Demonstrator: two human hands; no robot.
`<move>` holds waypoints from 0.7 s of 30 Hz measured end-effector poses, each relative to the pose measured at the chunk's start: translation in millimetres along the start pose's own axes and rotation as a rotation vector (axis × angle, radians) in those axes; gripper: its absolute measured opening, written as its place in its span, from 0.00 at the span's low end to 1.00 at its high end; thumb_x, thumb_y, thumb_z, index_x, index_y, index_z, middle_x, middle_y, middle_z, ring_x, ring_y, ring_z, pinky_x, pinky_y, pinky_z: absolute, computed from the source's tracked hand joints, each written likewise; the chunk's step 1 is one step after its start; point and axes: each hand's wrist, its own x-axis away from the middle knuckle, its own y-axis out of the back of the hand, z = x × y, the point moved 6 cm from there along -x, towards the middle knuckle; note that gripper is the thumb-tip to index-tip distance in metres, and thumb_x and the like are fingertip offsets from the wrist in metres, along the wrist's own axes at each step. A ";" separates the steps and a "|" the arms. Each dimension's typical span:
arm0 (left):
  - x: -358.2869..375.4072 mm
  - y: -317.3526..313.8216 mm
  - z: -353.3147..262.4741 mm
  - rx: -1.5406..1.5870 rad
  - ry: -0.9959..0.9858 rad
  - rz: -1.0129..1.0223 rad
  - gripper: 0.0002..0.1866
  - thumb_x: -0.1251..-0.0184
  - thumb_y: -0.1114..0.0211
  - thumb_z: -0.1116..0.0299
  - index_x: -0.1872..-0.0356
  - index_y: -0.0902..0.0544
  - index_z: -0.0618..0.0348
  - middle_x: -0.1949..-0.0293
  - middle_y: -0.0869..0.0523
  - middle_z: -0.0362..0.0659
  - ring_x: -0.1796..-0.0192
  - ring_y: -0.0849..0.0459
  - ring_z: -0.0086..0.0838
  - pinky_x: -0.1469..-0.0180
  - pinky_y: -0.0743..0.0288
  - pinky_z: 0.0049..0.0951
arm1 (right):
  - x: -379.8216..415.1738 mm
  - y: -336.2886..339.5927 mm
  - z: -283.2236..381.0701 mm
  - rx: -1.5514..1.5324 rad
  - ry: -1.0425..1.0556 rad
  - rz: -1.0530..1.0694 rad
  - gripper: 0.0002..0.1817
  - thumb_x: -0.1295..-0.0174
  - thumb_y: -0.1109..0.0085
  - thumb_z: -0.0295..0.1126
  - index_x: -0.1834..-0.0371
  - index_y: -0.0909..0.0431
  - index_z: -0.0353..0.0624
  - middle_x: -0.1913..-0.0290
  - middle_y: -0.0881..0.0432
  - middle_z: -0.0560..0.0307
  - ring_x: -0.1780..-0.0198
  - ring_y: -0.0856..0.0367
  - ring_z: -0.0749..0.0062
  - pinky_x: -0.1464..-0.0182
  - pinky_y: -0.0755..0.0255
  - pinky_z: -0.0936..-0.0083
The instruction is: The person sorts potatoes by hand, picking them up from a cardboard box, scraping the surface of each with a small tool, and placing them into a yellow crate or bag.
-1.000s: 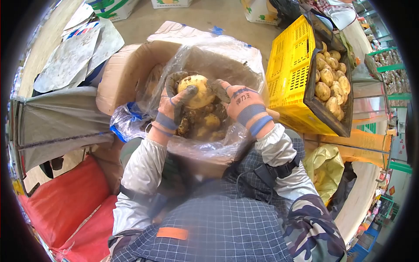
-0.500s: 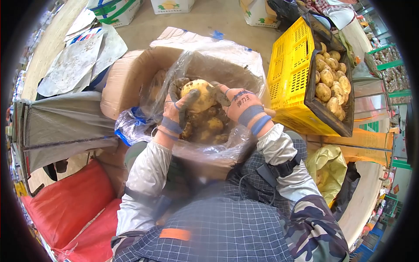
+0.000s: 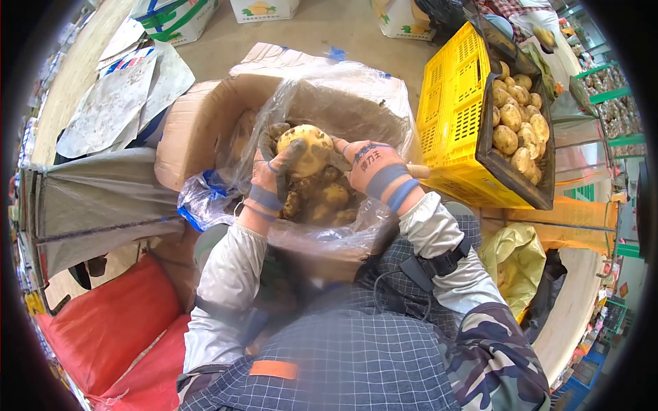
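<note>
My left hand (image 3: 271,171), in an orange and grey work glove, is closed around a large yellow potato (image 3: 310,147) with dark dirt patches. The thumb lies across its front. At the potato's right side is my gloved right hand (image 3: 370,166), with curled fingers. A pale wooden handle (image 3: 418,171) sticks out behind that hand; the tool's other end is hidden. Both hands are over a cardboard box (image 3: 195,130) lined with clear plastic (image 3: 301,236). More dirt-covered potatoes (image 3: 334,196) lie in the box below the held one.
To the right, a yellow crate (image 3: 452,116) stands beside a dark-lined container of potatoes (image 3: 524,140). A yellow sack (image 3: 514,260) is at my right knee, red sacks (image 3: 113,315) at lower left. Flattened sheets (image 3: 113,103) lie at upper left; white cartons (image 3: 264,8) stand behind.
The potato has been turned in my left hand and now shows more dark patches. My right hand has tilted slightly and sits a little lower against it. The wooden handle shows more.
</note>
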 end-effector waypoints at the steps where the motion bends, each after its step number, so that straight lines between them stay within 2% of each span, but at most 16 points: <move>1: 1.1 -2.1 -2.2 -0.029 -0.027 0.010 0.27 0.39 0.27 0.65 0.41 0.26 0.61 0.49 0.17 0.47 0.49 0.16 0.31 0.49 0.17 0.32 | 1.8 2.3 -1.1 -0.031 -0.019 0.005 0.30 0.37 0.45 0.30 0.29 0.31 0.50 0.45 0.17 0.46 0.44 0.17 0.51 0.43 0.24 0.60; 3: 0.1 -3.2 -5.3 0.000 0.011 0.011 0.27 0.38 0.28 0.64 0.41 0.26 0.62 0.49 0.17 0.46 0.48 0.16 0.31 0.48 0.18 0.32 | 3.3 13.9 -2.9 -0.090 -0.051 0.003 0.30 0.37 0.43 0.32 0.29 0.31 0.47 0.44 0.17 0.45 0.43 0.18 0.52 0.43 0.24 0.60; 6: -0.7 -3.5 -4.1 -0.046 -0.054 0.020 0.26 0.33 0.32 0.62 0.39 0.26 0.62 0.49 0.17 0.46 0.48 0.16 0.31 0.45 0.19 0.32 | 0.3 8.5 -19.2 -0.300 -0.075 -0.263 0.33 0.37 0.40 0.36 0.27 0.33 0.45 0.42 0.19 0.41 0.39 0.20 0.54 0.41 0.25 0.61; 8: 2.1 1.6 3.1 -0.186 -0.187 0.063 0.26 0.29 0.36 0.59 0.36 0.27 0.63 0.47 0.17 0.46 0.47 0.16 0.31 0.42 0.21 0.33 | -6.5 -7.2 -26.5 -0.524 -0.037 -0.268 0.33 0.36 0.39 0.35 0.27 0.34 0.45 0.41 0.19 0.42 0.40 0.20 0.58 0.42 0.25 0.65; 9: -0.1 2.7 1.5 -0.188 -0.183 0.074 0.27 0.27 0.39 0.57 0.35 0.28 0.63 0.46 0.17 0.47 0.47 0.17 0.32 0.41 0.21 0.33 | -8.4 -6.3 -27.0 -0.632 -0.015 -0.274 0.33 0.36 0.38 0.34 0.26 0.34 0.45 0.41 0.19 0.43 0.40 0.20 0.61 0.42 0.24 0.67; 10: -2.3 2.9 -1.2 -0.189 -0.180 0.086 0.27 0.25 0.42 0.55 0.34 0.29 0.63 0.44 0.18 0.47 0.46 0.17 0.32 0.40 0.22 0.34 | -10.1 -7.3 -25.1 -0.960 0.043 -0.198 0.34 0.37 0.38 0.34 0.26 0.34 0.45 0.40 0.20 0.45 0.41 0.20 0.64 0.43 0.25 0.70; 12: -8.0 4.9 -3.5 -0.016 0.007 0.071 0.30 0.22 0.48 0.50 0.31 0.31 0.63 0.41 0.19 0.48 0.43 0.17 0.34 0.38 0.23 0.35 | -7.4 -2.6 -14.4 -1.609 0.178 -0.019 0.34 0.37 0.36 0.32 0.26 0.34 0.45 0.39 0.21 0.49 0.43 0.21 0.69 0.45 0.25 0.75; 15: 1.4 -18.9 3.4 0.598 0.346 0.120 0.38 0.27 0.47 0.41 0.29 0.35 0.63 0.34 0.25 0.53 0.36 0.22 0.42 0.37 0.23 0.41 | 4.6 14.7 -4.0 -1.786 0.217 0.026 0.34 0.38 0.35 0.30 0.26 0.34 0.46 0.38 0.23 0.54 0.45 0.24 0.76 0.47 0.26 0.81; 16: 10.1 -34.6 -10.2 0.684 0.376 0.243 0.37 0.27 0.46 0.43 0.28 0.35 0.61 0.33 0.26 0.52 0.34 0.24 0.41 0.37 0.23 0.42 | 5.1 18.9 -1.9 -1.586 0.195 0.012 0.35 0.36 0.36 0.34 0.25 0.35 0.45 0.37 0.23 0.47 0.40 0.24 0.69 0.45 0.25 0.75; 19: 12.3 -36.8 -13.0 0.642 0.448 0.311 0.36 0.28 0.43 0.45 0.28 0.35 0.59 0.33 0.27 0.50 0.33 0.25 0.40 0.38 0.21 0.44 | 3.3 18.7 -27.5 -0.391 0.036 -0.565 0.32 0.35 0.40 0.37 0.27 0.34 0.45 0.40 0.20 0.43 0.40 0.21 0.59 0.44 0.24 0.66; 21: 11.7 -26.9 -5.6 0.538 0.393 0.217 0.36 0.29 0.41 0.45 0.29 0.34 0.59 0.34 0.26 0.50 0.34 0.24 0.40 0.39 0.21 0.43 | 0.9 22.8 -28.1 -0.293 -0.077 -0.361 0.30 0.36 0.38 0.40 0.30 0.31 0.46 0.46 0.18 0.43 0.47 0.18 0.52 0.45 0.24 0.62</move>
